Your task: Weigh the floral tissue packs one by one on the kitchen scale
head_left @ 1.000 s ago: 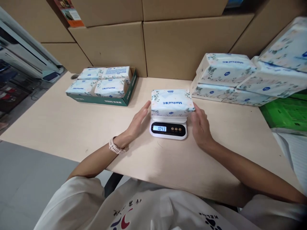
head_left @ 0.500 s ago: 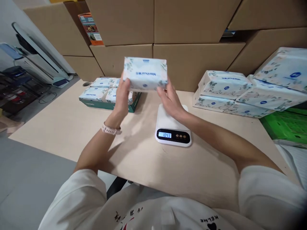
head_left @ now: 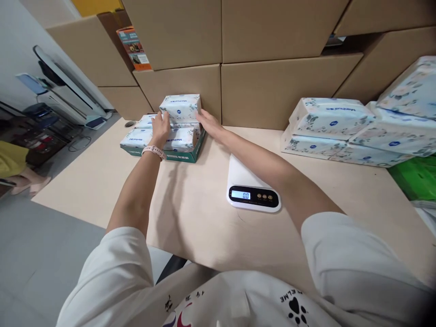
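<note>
A floral tissue pack (head_left: pixel 180 108) stands over the rear of a low green box (head_left: pixel 184 156), held between my two hands. My left hand (head_left: pixel 161 126) is closed at its left end, above the packs in the box. On its right end press the fingers of my right hand (head_left: pixel 210 122). Several like packs, one of them a front tissue pack (head_left: pixel 180 138), lie in the box under and before it. To the right of the box is a white digital scale (head_left: pixel 254 200), its display reading 0.0, partly covered by my right forearm.
A stack of tissue packs (head_left: pixel 332 122) rises at the table's right, beside a green plastic bag (head_left: pixel 415 179). Cardboard boxes (head_left: pixel 289 86) form a wall along the back. Another person's feet (head_left: pixel 32 184) show on the floor at far left.
Both hands have carried the tissue pack left and down, from above the scale to the rear of the green box. The scale reading went from 104.3 to 0.0.
</note>
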`<state>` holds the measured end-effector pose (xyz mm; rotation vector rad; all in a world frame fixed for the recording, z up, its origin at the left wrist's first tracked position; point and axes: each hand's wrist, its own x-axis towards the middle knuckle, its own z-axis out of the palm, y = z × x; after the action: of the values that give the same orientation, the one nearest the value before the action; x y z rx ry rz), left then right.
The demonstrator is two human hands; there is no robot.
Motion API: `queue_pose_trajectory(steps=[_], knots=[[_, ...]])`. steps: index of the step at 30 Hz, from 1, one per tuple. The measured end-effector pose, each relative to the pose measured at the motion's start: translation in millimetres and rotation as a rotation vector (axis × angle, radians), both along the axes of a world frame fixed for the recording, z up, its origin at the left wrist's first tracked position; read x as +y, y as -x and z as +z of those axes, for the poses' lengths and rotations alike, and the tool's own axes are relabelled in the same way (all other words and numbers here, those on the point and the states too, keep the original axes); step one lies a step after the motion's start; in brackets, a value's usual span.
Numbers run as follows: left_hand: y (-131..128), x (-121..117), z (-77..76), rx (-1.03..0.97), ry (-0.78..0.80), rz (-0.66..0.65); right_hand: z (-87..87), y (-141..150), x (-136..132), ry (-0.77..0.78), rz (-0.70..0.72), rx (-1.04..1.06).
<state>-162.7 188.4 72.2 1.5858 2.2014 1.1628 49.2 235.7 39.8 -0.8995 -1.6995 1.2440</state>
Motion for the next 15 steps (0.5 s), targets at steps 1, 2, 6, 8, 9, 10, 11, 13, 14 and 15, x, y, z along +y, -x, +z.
queue_pose_trajectory(steps=[1,2,6,8,9,10,11,13,14,15], knots=[[-1.4,-1.9,0.5,0.009,-0.001,0.037,0.0,-10.4,-11.4,-0.01,-0.015,-0.032],[-5.0,-3.8,2.1,0.016,-0.023,0.062,0.6,-23.6,-25.3,-0.049,-0.034,-0.061],[-45.6,-12.2,14.7,-0.057,-0.255,-0.058,1.2,-103.7,-96.4,-0.407,-0.207,-0.133],[-79.6,-16.6,21.3,-0.155,-0.375,-0.234,-3.6,-153.8,-128.1,-0.565,-0.411,-0.172],[-99.1,-18.6,24.4,-0.213,-0.406,-0.334,-7.4,-178.9,-139.8,-0.636,-0.537,-0.168],[-120.0,-20.4,27.2,-0.276,-0.405,-0.433,-12.0,-203.2,-148.5,-0.692,-0.672,-0.146],[-141.8,-22.2,29.9,-0.338,-0.367,-0.53,-16.9,-226.0,-154.3,-0.724,-0.797,-0.118],[-186.7,-25.4,34.3,-0.442,-0.222,-0.701,-26.8,-265.2,-159.5,-0.728,-0.991,-0.086],[-208.9,-26.6,35.5,-0.478,-0.138,-0.765,-31.2,-280.8,-160.3,-0.695,-1.056,-0.09],[-230.3,-27.1,35.6,-0.509,-0.055,-0.804,-35.0,-293.6,-160.4,-0.642,-1.108,-0.104]])
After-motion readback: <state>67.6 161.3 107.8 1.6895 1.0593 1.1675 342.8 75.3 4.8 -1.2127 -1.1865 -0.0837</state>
